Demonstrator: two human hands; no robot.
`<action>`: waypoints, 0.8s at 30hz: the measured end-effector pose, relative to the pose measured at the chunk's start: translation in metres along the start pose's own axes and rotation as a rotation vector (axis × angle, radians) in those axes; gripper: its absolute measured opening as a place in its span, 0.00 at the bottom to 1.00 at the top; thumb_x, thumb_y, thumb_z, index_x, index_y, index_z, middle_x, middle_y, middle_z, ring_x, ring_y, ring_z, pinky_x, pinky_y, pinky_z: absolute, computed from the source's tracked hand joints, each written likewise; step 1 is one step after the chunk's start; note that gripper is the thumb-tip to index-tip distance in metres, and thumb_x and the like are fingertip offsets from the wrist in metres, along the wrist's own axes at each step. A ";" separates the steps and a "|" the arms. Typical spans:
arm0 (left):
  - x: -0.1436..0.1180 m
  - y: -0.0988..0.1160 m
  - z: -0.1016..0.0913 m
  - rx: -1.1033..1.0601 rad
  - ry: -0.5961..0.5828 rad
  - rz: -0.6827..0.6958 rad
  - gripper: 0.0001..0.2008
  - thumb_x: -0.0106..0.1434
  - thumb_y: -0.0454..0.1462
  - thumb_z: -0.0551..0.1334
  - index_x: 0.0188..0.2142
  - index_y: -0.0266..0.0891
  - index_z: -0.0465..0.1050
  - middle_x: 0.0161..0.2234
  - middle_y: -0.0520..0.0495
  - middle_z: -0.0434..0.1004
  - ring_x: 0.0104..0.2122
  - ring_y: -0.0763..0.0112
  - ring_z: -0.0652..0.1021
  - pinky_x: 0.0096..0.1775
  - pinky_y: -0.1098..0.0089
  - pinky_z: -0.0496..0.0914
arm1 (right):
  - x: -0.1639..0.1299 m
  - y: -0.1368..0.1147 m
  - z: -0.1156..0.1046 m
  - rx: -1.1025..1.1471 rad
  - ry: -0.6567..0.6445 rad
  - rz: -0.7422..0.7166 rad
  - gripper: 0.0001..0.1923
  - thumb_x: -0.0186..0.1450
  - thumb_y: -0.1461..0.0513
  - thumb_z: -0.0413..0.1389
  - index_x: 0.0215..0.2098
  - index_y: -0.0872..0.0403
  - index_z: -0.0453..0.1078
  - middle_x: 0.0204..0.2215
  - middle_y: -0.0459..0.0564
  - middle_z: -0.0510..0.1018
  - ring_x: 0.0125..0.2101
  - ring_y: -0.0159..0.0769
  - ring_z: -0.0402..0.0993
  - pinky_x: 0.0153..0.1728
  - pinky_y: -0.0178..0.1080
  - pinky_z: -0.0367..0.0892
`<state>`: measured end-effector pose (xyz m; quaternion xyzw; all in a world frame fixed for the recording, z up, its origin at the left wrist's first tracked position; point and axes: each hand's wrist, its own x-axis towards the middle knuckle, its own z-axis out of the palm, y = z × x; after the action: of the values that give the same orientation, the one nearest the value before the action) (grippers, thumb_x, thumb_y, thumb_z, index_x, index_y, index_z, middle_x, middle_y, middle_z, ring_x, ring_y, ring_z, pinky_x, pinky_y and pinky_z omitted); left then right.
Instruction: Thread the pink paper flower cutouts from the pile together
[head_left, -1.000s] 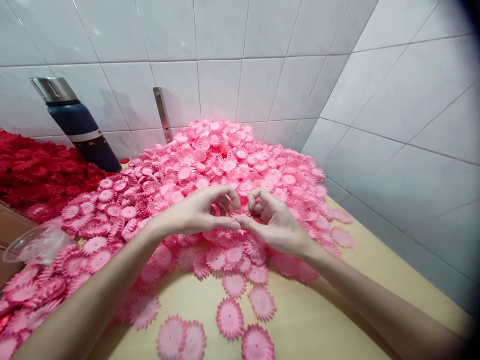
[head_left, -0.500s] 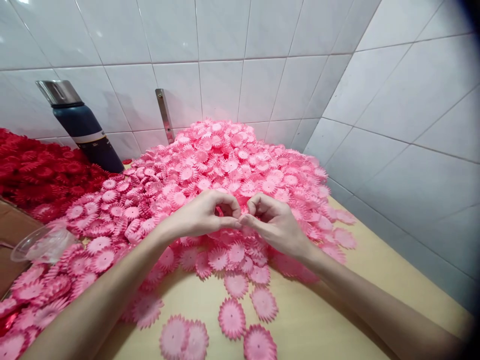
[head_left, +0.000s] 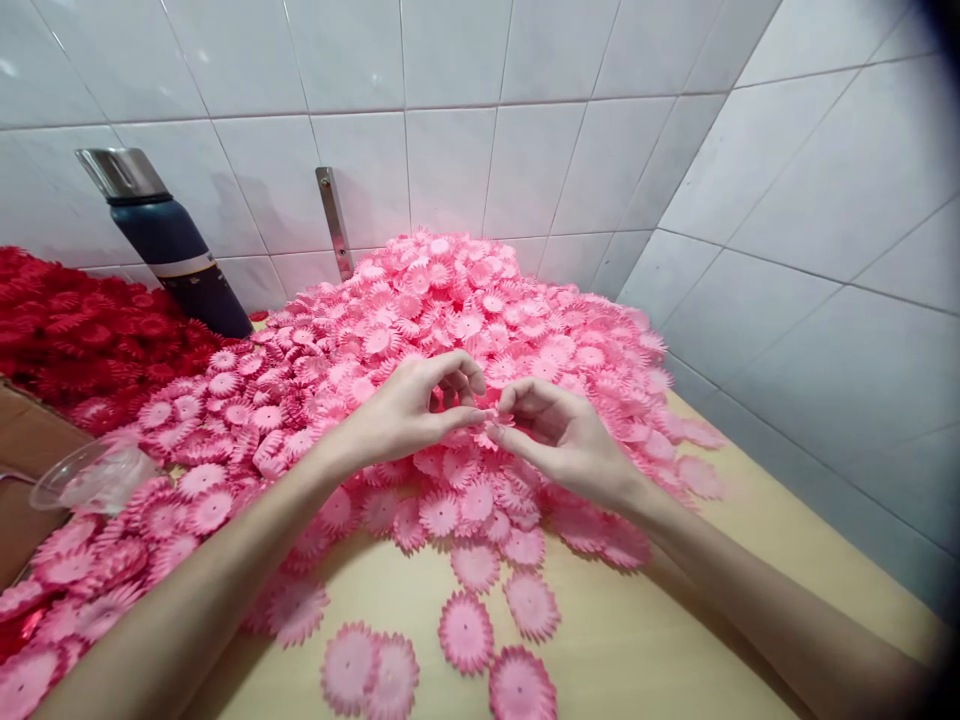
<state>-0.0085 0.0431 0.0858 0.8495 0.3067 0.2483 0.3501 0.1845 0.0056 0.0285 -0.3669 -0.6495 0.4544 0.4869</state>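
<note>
My left hand [head_left: 424,405] and my right hand [head_left: 574,435] meet in front of a big heap of pink fabric petal discs [head_left: 450,300]. Between the fingertips is one small pink petal disc [head_left: 497,417], seen mostly edge-on and partly covered. The left thumb reaches its near side, with the index finger curled above; the right thumb and index finger close round its other side. Below the hands, several loose discs lie flat on the table, one with a darker pink frilled rim [head_left: 466,632] and a tiny centre hole.
A dark blue bottle [head_left: 180,255] with a steel cap leans in view at the back left, by a red petal heap [head_left: 90,330]. A clear plastic cup [head_left: 97,478] lies beside a cardboard box [head_left: 37,440]. Tiled walls [head_left: 450,165] bound the table [head_left: 600,630].
My fingertips have moved slightly apart, and more of the pink disc between them shows. The view has shifted a little; the heap and loose discs look the same.
</note>
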 end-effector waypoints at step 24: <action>0.001 -0.004 -0.020 0.085 0.365 -0.164 0.07 0.61 0.38 0.63 0.37 0.36 0.74 0.40 0.44 0.77 0.37 0.68 0.76 0.37 0.67 0.71 | 0.008 0.012 -0.019 -0.050 0.175 0.009 0.14 0.57 0.58 0.67 0.34 0.53 0.67 0.32 0.46 0.74 0.36 0.34 0.73 0.39 0.38 0.70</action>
<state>-0.0217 0.0544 0.0955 0.7766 0.4433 0.3558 0.2717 0.2010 0.0211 0.0216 -0.4202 -0.6139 0.4064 0.5305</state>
